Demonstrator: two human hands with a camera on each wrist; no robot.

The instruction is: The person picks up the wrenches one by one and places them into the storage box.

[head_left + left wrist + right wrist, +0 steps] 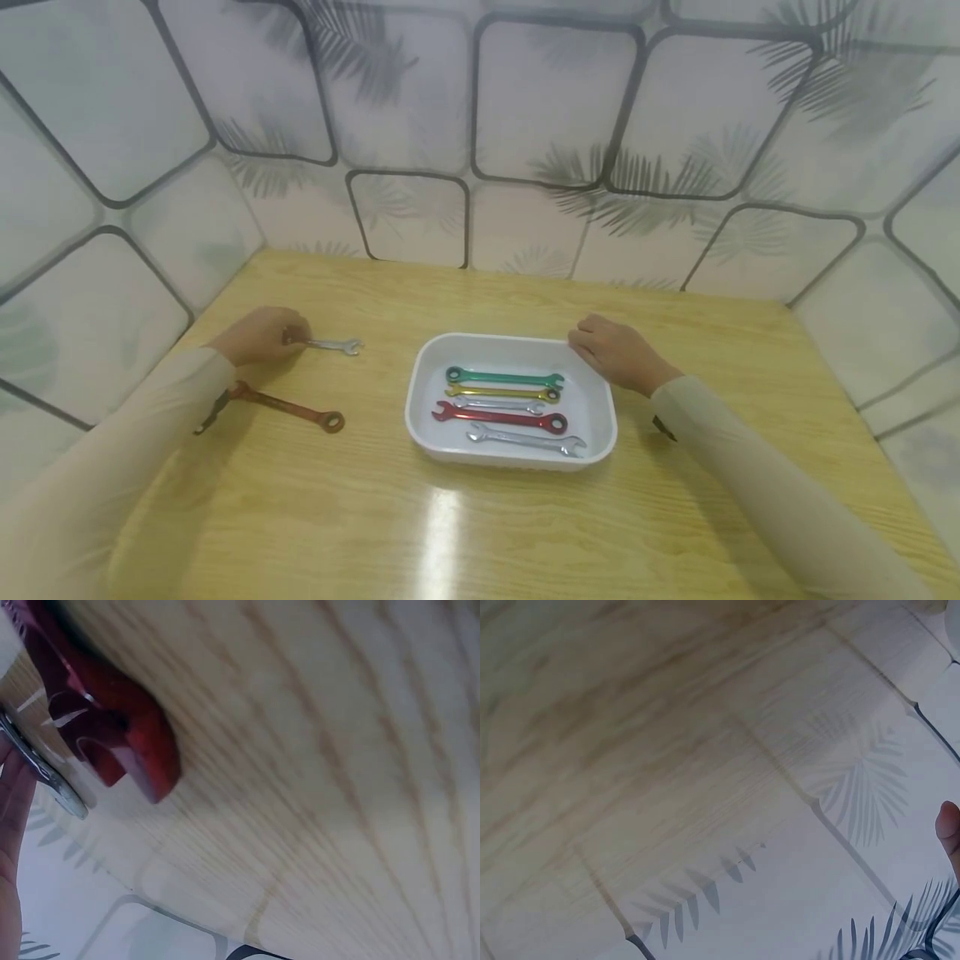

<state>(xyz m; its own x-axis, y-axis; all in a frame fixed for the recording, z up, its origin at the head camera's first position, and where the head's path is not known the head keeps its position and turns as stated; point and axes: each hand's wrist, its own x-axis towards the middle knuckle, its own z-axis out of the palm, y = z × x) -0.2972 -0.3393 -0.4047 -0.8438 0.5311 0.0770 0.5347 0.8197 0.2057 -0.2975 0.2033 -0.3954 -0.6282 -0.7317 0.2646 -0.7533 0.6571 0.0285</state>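
My left hand (264,335) grips one end of a silver wrench (333,344), and its open-ended jaw points right, low over the table. The left wrist view shows part of this silver wrench (46,771) at the fingers (13,802). Nearer me, a red wrench (288,407) lies on the table, partly under my left wrist. My right hand (618,354) holds the far right corner of a white tray (414,408), fingers curled at the rim. In the tray lie a green wrench (506,378), a gold wrench (502,392), a red wrench (498,417) and two silver wrenches (525,440).
The wooden table (337,517) runs back to a wall (525,225) with a leaf and line pattern, which also closes in both sides. A bright reflection lies on the wood in front of the tray.
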